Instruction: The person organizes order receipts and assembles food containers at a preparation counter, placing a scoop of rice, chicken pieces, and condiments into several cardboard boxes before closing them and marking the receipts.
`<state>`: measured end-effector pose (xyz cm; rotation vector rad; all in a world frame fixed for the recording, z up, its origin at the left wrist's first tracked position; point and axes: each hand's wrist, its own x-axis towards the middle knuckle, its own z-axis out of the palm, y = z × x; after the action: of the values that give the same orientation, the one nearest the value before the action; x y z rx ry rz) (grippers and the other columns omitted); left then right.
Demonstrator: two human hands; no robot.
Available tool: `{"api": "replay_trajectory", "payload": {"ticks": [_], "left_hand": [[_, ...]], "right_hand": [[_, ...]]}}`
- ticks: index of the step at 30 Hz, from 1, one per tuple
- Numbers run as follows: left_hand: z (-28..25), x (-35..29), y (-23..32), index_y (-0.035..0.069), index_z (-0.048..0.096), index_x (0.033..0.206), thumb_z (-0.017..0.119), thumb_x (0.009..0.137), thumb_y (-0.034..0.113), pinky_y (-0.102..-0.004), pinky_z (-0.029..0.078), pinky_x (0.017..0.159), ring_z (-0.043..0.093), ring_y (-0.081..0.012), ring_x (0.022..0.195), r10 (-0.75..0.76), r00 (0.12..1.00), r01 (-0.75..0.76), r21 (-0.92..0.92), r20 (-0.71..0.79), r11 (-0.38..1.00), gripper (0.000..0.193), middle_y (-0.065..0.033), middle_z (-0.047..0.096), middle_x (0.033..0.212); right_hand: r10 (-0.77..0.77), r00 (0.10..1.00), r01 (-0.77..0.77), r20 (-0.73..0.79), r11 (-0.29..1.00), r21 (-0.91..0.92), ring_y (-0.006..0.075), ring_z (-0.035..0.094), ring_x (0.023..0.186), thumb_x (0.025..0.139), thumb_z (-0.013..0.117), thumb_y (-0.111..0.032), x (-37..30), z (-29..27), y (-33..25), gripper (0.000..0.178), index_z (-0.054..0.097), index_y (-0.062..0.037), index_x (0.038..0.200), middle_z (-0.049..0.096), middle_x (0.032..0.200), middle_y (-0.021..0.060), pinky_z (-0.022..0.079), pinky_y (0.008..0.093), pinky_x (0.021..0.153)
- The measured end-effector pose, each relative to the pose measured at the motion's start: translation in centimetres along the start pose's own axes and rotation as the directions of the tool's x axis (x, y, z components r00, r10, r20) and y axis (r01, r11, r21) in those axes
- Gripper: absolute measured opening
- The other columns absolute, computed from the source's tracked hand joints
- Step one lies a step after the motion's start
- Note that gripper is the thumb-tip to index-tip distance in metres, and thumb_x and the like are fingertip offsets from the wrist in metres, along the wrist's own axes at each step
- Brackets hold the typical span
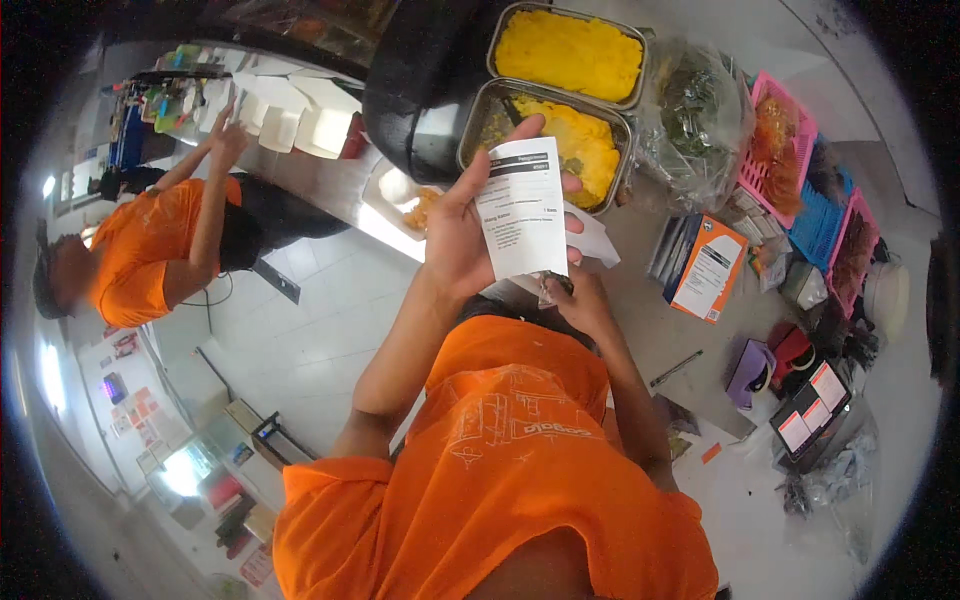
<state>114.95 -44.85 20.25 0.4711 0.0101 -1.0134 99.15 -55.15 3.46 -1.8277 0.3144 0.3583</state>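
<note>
My left hand [457, 235] is raised over the counter, its thumb and fingertips round the edges of a white printed paper slip [528, 212]. Lower and to the right, my right hand [584, 303] is closed in a pinch at a small dark, shiny thing [550, 290] that I cannot make out. Behind the slip lies another white paper [592, 240], partly hidden by it. Left of my left wrist sits an open food box [378, 200] with rice and something golden-brown in it.
Ahead stand metal trays of yellow food [570, 55] beside a bag of leafy greens [695, 120]. Pink baskets [775, 145], an orange box [708, 268], a pen [677, 368] and a tablet [812, 412] lie to the right. A co-worker in orange [165, 250] stands left, near open cartons [322, 120].
</note>
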Motion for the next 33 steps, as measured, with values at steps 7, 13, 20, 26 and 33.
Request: {"api": "replay_trajectory", "payload": {"ticks": [7,13,20,26,33], "left_hand": [[-1.2,-1.6,0.9,0.02,0.018,0.145,0.024,0.097,0.044,-0.0599,0.049,0.081,0.059,-0.0431,0.098,0.013,0.998,-0.009,-0.079,0.055,0.997,0.054,-0.0254,0.051,0.12],[-1.4,-1.7,1.2,0.019,0.019,0.145,0.027,0.096,0.045,-0.0566,0.051,0.08,0.06,-0.0414,0.096,0.017,0.999,-0.014,-0.054,0.05,0.998,0.055,-0.0249,0.053,0.116],[-1.9,-2.9,1.3,0.018,0.019,0.145,0.034,0.094,0.049,-0.0556,0.052,0.076,0.062,-0.0391,0.092,0.141,0.989,-0.14,0.012,-0.049,0.99,0.062,-0.0229,0.055,0.113],[-0.3,-2.4,0.1,0.018,0.025,0.144,0.029,0.096,0.044,-0.0492,0.054,0.073,0.063,-0.031,0.086,0.175,0.967,-0.154,0.119,-0.185,0.981,0.055,-0.0183,0.056,0.113],[-1.6,-6.2,0.0,0.015,0.023,0.144,0.026,0.097,0.044,-0.0486,0.055,0.071,0.063,-0.0351,0.083,0.272,0.929,-0.255,0.098,-0.251,0.962,0.055,-0.0209,0.055,0.109]], "right_hand": [[-0.077,0.967,0.05,-0.241,0.992,-0.119,0.0398,0.062,0.085,0.084,0.058,-0.013,0.1,0.8,-1.2,0.026,0.058,-0.0041,0.109,0.064,0.092,0.0226,0.049,0.0436,0.073],[-0.035,0.947,0.02,-0.318,0.999,-0.048,0.0353,0.064,0.09,0.081,0.063,-0.012,0.5,0.8,-2.6,0.036,0.057,-0.0025,0.115,0.064,0.099,0.0219,0.05,0.0394,0.08],[-0.157,0.78,0.112,-0.606,0.987,-0.112,0.024,0.067,0.082,0.084,0.062,-0.014,3.3,-8.3,-5.0,0.02,0.066,-0.0017,0.099,0.068,0.085,0.0141,0.049,0.0339,0.074],[-0.224,0.668,-0.41,-0.709,0.685,-0.602,0.0326,0.064,0.087,0.089,0.048,-0.011,17.7,-22.0,6.9,0.023,0.062,-0.002,0.105,0.066,0.093,0.0169,0.048,0.0412,0.077],[-0.145,0.785,-0.142,-0.602,0.904,-0.403,0.0344,0.06,0.092,0.082,0.064,-0.027,19.6,-27.5,11.5,0.032,0.062,-0.0024,0.103,0.063,0.099,0.0191,0.046,0.0433,0.08]]}}
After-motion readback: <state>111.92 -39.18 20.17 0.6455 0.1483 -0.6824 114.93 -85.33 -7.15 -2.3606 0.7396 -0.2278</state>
